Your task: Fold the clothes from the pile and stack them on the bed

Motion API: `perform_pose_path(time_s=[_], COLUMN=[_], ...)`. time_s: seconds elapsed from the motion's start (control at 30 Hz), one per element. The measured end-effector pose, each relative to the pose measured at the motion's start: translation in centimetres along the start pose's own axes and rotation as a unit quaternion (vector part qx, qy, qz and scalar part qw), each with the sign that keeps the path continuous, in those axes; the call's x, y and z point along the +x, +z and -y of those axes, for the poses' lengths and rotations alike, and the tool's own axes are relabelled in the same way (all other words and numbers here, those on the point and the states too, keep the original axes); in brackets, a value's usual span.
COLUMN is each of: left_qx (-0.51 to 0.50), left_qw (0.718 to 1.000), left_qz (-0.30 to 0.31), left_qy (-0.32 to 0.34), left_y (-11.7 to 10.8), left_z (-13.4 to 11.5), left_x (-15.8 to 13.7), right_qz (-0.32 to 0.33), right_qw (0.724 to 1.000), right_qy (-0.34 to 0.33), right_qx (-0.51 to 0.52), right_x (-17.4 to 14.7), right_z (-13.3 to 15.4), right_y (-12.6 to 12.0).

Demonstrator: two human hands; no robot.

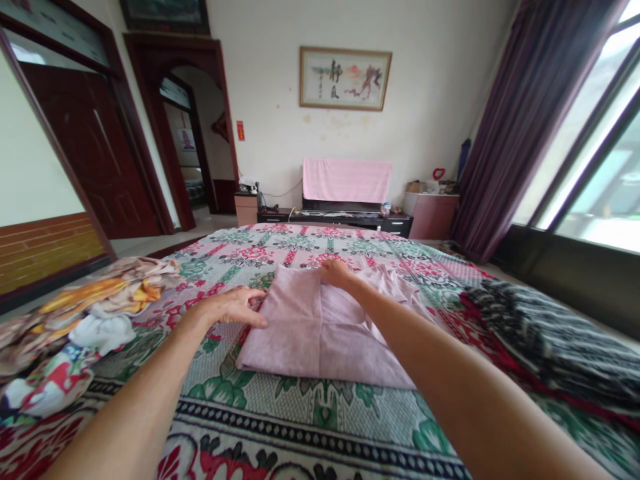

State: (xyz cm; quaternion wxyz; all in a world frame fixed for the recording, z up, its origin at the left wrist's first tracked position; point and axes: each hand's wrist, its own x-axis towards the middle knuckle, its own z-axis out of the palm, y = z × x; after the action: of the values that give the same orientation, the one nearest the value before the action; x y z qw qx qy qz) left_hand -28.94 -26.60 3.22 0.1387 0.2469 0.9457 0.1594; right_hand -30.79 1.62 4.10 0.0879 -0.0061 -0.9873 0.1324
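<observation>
A pale pink garment [295, 333] lies partly folded on the flower-patterned bedspread [225, 393], its left part squared off and its right side loose and rumpled. At its left edge is my left hand [239, 307], thumb and fingers apart, the thumb resting against the cloth. My right hand [336, 272] is at the far edge near the middle, fingers closed together on the garment. My right forearm covers some of the garment's right side, so the full shape there is hidden.
Rumpled patterned clothes [100, 313] are piled on the left. A black-and-white striped cloth [560, 333] lies on the right. Past the bed's far edge stands a low black cabinet [395, 225] with a pink towel [347, 179] above it. A purple curtain [530, 120] hangs at the right.
</observation>
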Motion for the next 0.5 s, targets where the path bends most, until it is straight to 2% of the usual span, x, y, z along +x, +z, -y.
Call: perform_pose_path(time_s=[0.17,0.37,0.5], left_qx=[0.004,0.002,0.012], left_qw=[1.0,1.0,1.0], left_qz=[0.001,0.008,0.007], left_qy=[-0.008,-0.013,-0.002], left_y=[0.0,-0.5,-0.5], left_z=[-0.3,-1.7,-1.9], left_x=[0.0,-0.7,-0.7], right_qz=[0.019,-0.06,-0.065], right_qw=[1.0,0.998,0.997], right_qy=[0.006,0.03,0.039], right_qx=[0.002,0.018,0.026], right_x=[2.2,2.3,2.4], right_z=[0.1,0.3,-0.3], right_y=[2.2,2.3,2.5])
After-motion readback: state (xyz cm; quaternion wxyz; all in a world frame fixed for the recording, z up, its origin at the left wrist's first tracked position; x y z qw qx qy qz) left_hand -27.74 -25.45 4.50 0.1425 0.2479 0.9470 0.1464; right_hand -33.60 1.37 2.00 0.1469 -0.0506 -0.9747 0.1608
